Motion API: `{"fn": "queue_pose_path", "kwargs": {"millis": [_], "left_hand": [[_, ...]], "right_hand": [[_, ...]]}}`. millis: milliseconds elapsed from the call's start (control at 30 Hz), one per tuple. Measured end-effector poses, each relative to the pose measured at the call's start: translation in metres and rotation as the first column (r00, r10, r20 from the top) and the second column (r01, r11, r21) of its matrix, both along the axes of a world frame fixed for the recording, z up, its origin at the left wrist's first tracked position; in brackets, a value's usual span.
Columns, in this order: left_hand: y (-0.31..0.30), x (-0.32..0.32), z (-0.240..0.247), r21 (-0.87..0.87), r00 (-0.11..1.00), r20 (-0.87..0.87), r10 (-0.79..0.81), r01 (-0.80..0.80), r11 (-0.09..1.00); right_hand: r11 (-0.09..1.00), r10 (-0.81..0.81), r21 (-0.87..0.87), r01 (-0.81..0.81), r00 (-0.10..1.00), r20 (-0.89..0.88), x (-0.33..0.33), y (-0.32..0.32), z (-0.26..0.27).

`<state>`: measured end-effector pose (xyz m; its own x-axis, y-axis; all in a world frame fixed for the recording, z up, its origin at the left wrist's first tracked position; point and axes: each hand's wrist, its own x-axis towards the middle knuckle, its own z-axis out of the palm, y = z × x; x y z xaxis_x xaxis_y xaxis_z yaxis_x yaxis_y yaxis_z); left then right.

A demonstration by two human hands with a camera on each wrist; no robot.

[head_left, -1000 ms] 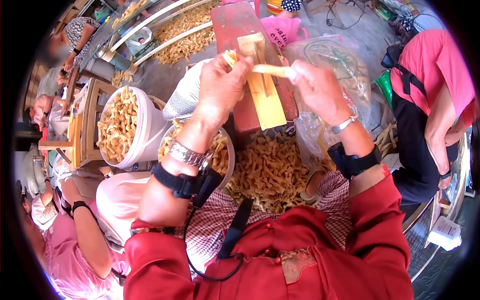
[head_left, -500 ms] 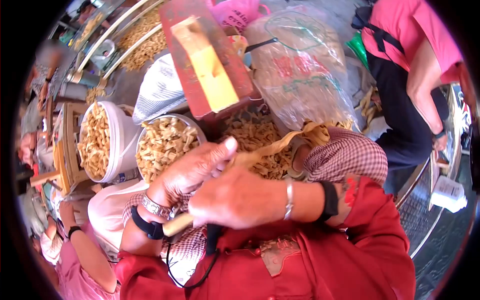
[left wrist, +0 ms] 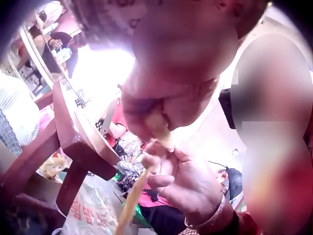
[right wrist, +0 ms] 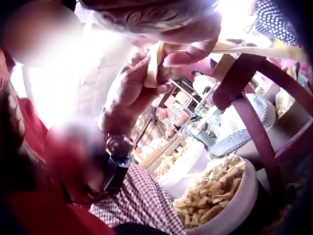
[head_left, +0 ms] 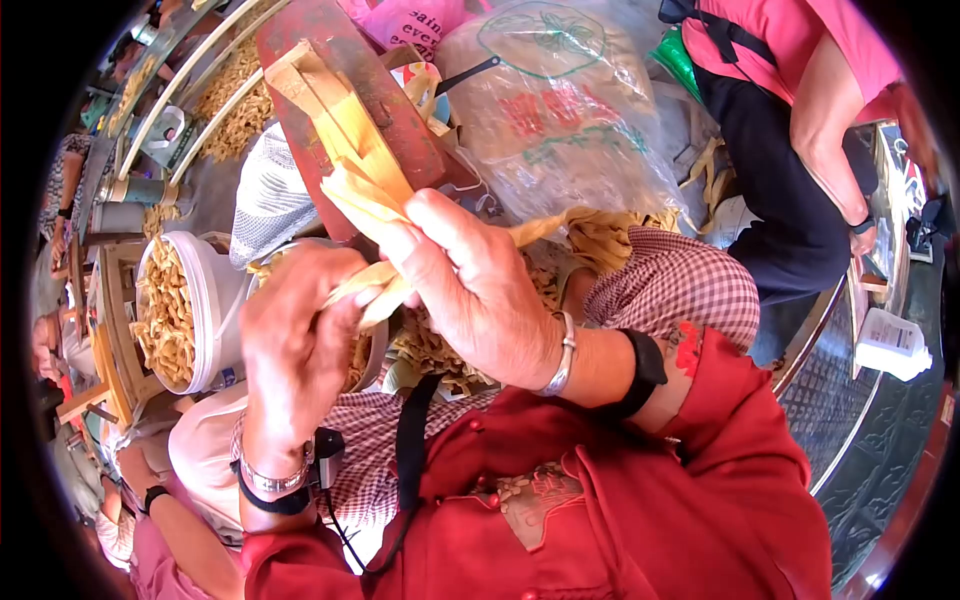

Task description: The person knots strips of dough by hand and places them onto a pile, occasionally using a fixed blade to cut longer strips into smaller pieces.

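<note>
In the head view my left hand [head_left: 300, 325] pinches a folded pale-yellow strip [head_left: 378, 290] at its fingertips, slightly blurred. My right hand [head_left: 485, 290] grips the same strip close by, thumb and fingers pointing up-left. From the right hand a long tail [head_left: 545, 228] trails right towards the checked knee. Behind the hands, a flat yellow piece [head_left: 345, 125] lies along a red bench [head_left: 400, 130]. In the left wrist view the left hand [left wrist: 168, 105] and right hand [left wrist: 183, 178] meet at the strip [left wrist: 159, 125]. The right wrist view shows the strip looped [right wrist: 154, 68] by the left hand [right wrist: 129, 88].
A white bucket [head_left: 208, 320] of short knotted pieces stands at the left, with a second bucket partly behind the left hand. A large clear plastic bag [head_left: 570, 120] lies beyond the bench. More strips [head_left: 605, 240] rest by the knee. A person in pink [head_left: 830, 90] sits at the right.
The hands have uncrossed: the left has moved left and the right has risen towards the bench. The view has shifted, so bench and buckets appear farther left.
</note>
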<state>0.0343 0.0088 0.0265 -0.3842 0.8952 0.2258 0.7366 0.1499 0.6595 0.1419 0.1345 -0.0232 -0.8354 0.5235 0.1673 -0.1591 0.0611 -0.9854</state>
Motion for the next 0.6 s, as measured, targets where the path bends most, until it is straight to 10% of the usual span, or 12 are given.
{"fn": "queue_pose_path", "kwargs": {"millis": [67, 200, 333, 433, 567, 600], "left_hand": [[0.001, 0.003, 0.010, 0.101, 0.915, -0.404, 0.008, 0.036, 0.994], [0.000, 0.006, 0.001, 0.160, 0.922, -0.386, -0.003, 0.070, 0.985], [-0.011, -0.003, -0.011, 0.168, 0.970, 0.240, 0.039, -0.081, 0.982], [-0.006, -0.004, 0.002, 0.170, 0.447, 0.891, -0.074, -0.177, 0.970], [-0.004, 0.003, -0.003, 0.136, 0.487, 0.869, -0.083, -0.073, 0.988], [0.003, 0.012, -0.003, 0.093, 0.754, 0.656, 0.016, -0.102, 0.990]], "right_hand": [[1.000, 0.004, -0.008, -0.005, 0.999, -0.035, -0.004, 0.002, 0.005], [0.955, 0.297, -0.011, -0.297, 0.954, 0.037, -0.003, 0.012, 0.002], [0.964, 0.214, 0.177, -0.200, 0.975, -0.066, 0.000, 0.009, -0.005], [0.949, 0.177, 0.294, -0.111, 0.962, -0.207, 0.000, 0.009, -0.002], [0.955, 0.256, 0.200, -0.221, 0.952, -0.169, 0.003, 0.019, -0.012], [0.962, 0.249, 0.158, -0.224, 0.956, -0.158, 0.004, 0.019, -0.016]]}}
